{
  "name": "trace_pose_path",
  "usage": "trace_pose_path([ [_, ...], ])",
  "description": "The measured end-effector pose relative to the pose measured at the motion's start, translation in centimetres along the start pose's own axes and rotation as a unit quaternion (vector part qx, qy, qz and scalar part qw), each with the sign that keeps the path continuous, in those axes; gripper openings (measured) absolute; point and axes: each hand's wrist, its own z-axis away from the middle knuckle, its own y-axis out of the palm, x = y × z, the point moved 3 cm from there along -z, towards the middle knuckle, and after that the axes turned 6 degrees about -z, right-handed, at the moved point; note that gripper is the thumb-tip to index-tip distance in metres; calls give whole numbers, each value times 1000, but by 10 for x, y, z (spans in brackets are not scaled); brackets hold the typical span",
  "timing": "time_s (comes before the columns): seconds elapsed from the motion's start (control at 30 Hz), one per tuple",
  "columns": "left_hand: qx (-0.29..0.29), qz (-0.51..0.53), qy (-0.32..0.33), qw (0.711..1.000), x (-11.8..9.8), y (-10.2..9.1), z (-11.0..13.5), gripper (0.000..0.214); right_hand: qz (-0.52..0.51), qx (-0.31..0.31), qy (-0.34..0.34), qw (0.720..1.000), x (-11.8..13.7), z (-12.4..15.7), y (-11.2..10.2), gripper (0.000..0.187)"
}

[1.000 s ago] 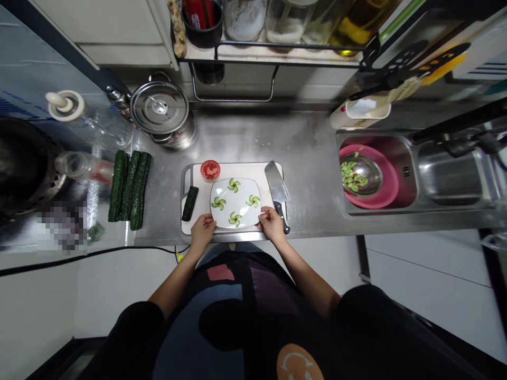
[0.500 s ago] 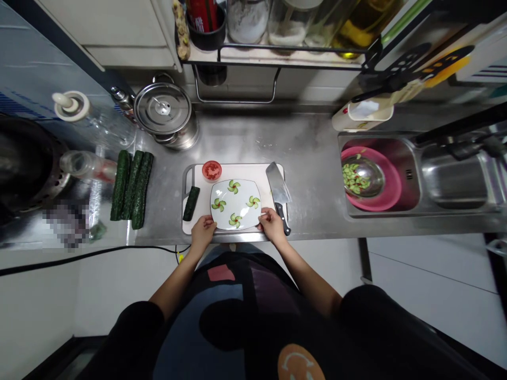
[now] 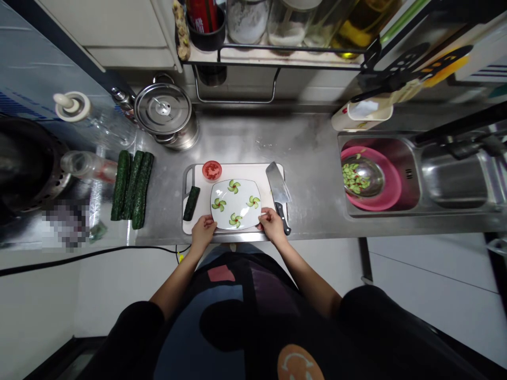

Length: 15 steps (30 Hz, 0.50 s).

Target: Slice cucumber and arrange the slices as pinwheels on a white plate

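Observation:
A white square plate (image 3: 236,203) lies over the white cutting board (image 3: 204,224), with several pinwheels of green cucumber slices with red centres on it. My left hand (image 3: 203,230) pinches the plate's near left corner. At the near right corner my right hand (image 3: 271,224) grips the rim the same way, its wrist close to the knife handle. The cleaver (image 3: 278,183) rests along the board's right edge, its black handle towards me. A piece of cucumber (image 3: 191,203) lies left of the plate. Behind it sits a cut tomato half (image 3: 212,171).
Three whole cucumbers (image 3: 132,190) lie on the left of the counter. A lidded steel pot (image 3: 166,113) stands at the back left. In the sink at right, a pink basin (image 3: 391,182) holds a metal bowl with cut pieces. A rack of jars (image 3: 247,21) hangs above.

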Motion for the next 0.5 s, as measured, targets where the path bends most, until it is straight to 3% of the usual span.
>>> trace_pose_path([
  [0.1,5,-1,-1,1000,1,0,0,27,2,-4,2,1000,0,0,-1,31],
  [0.3,72,77,-3,994,-1,4,1,34,-25,-6,24,999,2,-1,-1,28],
  [0.5,62,109,8,992,-5,3,4,42,-132,22,119,984,6,2,-2,41],
])
